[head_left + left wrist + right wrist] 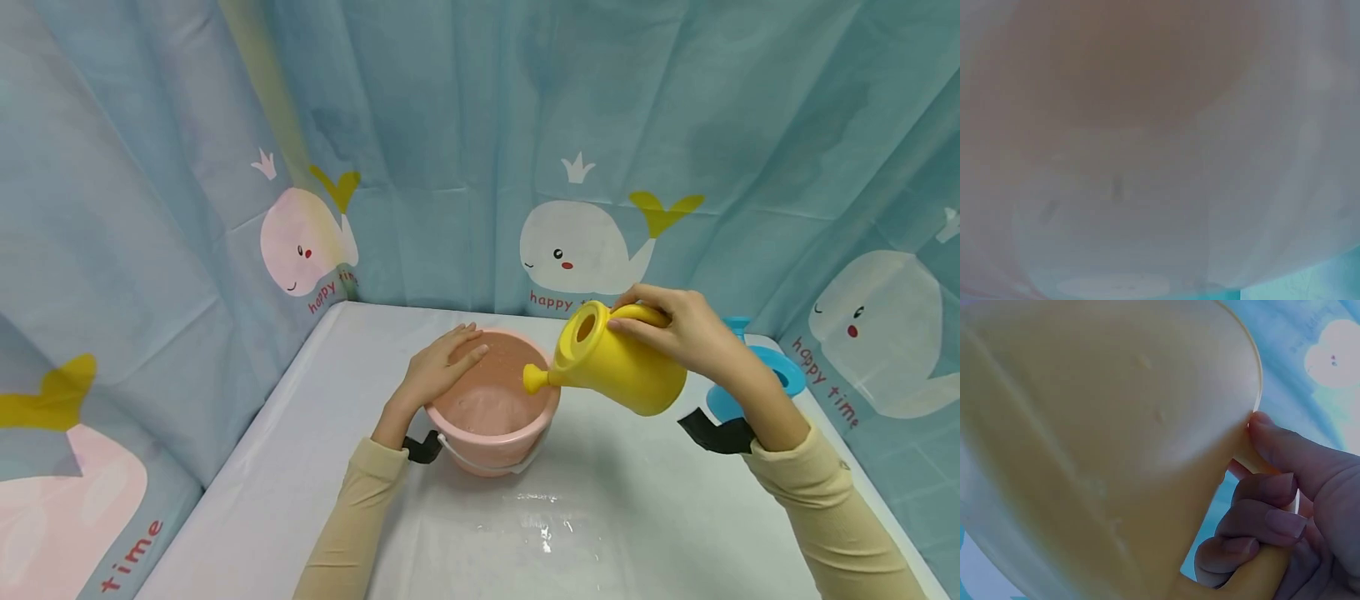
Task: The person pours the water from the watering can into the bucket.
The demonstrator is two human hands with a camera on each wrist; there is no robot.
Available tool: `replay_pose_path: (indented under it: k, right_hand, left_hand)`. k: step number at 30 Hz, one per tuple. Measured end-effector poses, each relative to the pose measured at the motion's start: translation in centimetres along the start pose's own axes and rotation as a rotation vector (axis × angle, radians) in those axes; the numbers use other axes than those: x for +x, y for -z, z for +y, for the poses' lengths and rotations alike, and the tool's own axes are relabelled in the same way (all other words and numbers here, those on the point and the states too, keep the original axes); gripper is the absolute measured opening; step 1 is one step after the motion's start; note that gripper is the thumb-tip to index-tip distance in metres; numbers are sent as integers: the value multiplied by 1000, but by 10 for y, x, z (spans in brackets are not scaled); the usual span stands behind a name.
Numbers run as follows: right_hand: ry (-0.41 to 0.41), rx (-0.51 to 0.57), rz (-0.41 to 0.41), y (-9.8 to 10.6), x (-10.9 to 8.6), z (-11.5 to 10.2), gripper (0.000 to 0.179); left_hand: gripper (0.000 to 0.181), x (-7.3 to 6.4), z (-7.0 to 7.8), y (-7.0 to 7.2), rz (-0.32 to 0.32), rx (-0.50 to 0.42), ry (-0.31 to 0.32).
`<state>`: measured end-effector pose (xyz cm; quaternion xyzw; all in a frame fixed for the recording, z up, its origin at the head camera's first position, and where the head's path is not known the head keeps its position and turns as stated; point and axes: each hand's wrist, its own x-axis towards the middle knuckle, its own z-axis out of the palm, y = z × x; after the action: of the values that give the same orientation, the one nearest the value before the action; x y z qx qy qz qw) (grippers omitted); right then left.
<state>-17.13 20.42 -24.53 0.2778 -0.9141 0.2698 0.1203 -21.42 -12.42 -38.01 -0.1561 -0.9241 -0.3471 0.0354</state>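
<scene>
A pale pink bucket with a white handle stands upright on the table, its inside wet-looking. My left hand rests over its left rim with fairly straight fingers, the thumb on the inner side. My right hand grips the handle of a yellow watering can, with fingers curled round it and the thumb pressed near the top. Raised to the right of the bucket, the can tilts left, its round spout over the bucket's right rim. The right wrist view shows the can's body close up; bucket wall fills the left wrist view.
A blue plastic thing stands at the table's right side, partly hidden behind my right forearm. Shiny wet spots lie on the white table in front of the bucket. Blue curtains printed with whales hang round the back and sides.
</scene>
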Motion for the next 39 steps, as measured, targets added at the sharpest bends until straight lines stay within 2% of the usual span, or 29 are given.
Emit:
replay_pose_path:
  k: [9,24,31,39]
  right_hand:
    - [8,4,62,4,-10,6,11]
    - [-178,100,61,4,-40,31,18]
    - [-255,159,17,4,-54,40,21]
    - [-275,183,32,-5,-74,53,20]
  left_hand:
    - [61,-1,1,1,0,-2,5]
    - [61,-1,-1,0,17,-6,-15]
    - [61,-1,0,2,13,-15,-3]
    - [60,-3,0,1,9,-23,-6]
